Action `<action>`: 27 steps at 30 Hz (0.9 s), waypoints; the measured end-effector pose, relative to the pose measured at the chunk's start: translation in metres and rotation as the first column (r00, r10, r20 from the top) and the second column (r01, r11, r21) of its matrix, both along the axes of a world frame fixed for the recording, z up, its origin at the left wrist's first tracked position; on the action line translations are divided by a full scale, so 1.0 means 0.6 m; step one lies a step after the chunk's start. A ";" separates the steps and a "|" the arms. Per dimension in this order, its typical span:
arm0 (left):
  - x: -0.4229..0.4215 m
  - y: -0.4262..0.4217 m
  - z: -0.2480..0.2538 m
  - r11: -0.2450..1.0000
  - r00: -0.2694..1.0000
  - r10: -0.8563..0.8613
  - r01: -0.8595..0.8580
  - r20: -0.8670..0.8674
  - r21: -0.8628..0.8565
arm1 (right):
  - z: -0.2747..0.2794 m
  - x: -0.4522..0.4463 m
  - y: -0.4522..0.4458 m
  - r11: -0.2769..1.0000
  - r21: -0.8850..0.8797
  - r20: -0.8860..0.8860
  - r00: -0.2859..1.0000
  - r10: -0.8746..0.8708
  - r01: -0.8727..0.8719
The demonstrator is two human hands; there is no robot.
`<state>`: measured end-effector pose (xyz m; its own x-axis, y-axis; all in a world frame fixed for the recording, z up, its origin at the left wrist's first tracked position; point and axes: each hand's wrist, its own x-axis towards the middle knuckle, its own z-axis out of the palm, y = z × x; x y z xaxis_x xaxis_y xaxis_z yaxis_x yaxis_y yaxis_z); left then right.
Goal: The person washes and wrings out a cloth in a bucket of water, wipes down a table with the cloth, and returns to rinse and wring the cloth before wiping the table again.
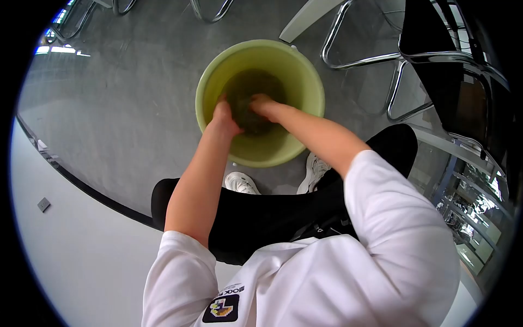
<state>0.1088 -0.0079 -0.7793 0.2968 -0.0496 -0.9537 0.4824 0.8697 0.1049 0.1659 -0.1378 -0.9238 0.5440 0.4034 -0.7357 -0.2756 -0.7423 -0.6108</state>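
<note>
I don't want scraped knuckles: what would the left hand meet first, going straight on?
The left hand would probably meet the bucket first, at its far inner wall, though depth is hard to judge.

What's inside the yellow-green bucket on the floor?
Inside the bucket are the left hand, the right hand and what looks like dark, murky water. Anything beneath the murk or behind the hands is hidden, including whatever the fingers might hold.

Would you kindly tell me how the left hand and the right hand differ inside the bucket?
The left hand is near the bucket's left wall, while the right hand is nearer the middle. In the picture, the left hand points up; the right hand points leftward. Both are bare.
</note>
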 end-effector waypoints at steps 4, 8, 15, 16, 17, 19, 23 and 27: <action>-0.007 0.000 -0.046 0.988 0.997 -0.038 0.048 0.071 -0.148 | 0.196 -0.014 0.025 0.921 0.140 -0.413 0.867 -0.280 0.364; -0.001 -0.003 -0.099 0.982 0.961 -0.030 0.079 0.274 -0.171 | 0.184 -0.052 0.045 0.963 0.244 0.314 0.930 -0.192 0.116; -0.008 -0.017 -0.122 0.974 0.952 0.212 -0.186 0.219 -0.131 | 0.168 -0.057 0.064 0.998 0.038 0.446 0.893 -0.055 0.042; -0.011 -0.018 -0.125 0.974 0.953 0.210 -0.185 0.218 -0.130 | 0.160 -0.058 0.064 1.000 -0.014 0.493 0.870 -0.001 0.009; -0.012 -0.019 -0.127 0.977 0.964 0.204 -0.189 0.170 -0.099 | 0.152 -0.055 0.064 0.997 -0.068 0.538 0.841 0.055 -0.021; -0.019 -0.023 -0.133 0.981 0.975 0.189 -0.183 0.120 -0.062 | 0.156 -0.042 0.062 0.986 -0.137 0.518 0.841 0.156 -0.098; -0.007 -0.032 -0.097 0.998 0.994 0.032 -0.037 0.103 0.043 | 0.117 0.033 0.047 0.879 -0.440 0.383 0.846 0.371 -0.186; 0.001 -0.024 -0.031 0.997 0.999 -0.033 0.030 0.033 0.076 | -0.004 0.009 0.031 0.841 -0.528 0.681 0.650 0.336 0.119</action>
<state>0.1097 -0.0220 -0.7981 0.3289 0.0118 -0.9443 0.5045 0.8431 0.1863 0.1715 -0.1194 -0.9263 0.9537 0.2099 -0.2153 0.1910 -0.9759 -0.1054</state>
